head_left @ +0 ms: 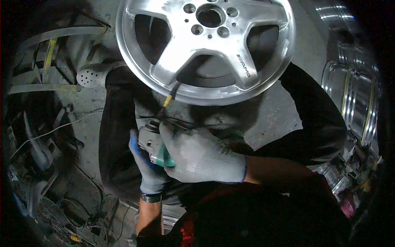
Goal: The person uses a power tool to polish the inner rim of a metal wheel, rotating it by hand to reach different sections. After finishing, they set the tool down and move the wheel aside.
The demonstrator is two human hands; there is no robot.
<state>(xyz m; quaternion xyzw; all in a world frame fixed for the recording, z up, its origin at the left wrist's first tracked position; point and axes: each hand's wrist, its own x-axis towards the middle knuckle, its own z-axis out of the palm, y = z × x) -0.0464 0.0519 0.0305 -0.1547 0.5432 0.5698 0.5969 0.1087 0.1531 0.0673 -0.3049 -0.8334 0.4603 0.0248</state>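
A silver alloy wheel with broad spokes and AMG lettering fills the top middle. Below its rim, my gloved left hand is wrapped round a grey and green power tool from the left. My gloved right hand closes over the same tool from the right, hiding much of it. From the tool's head a thin shaft with a yellow band points up, and its dark tip meets the wheel near the base of the lower left spoke.
Metal frames stand at the left, above dark scrap parts and cables. More polished wheels are stacked at the right. My legs are bent on both sides of the wheel, with a light perforated shoe at the left.
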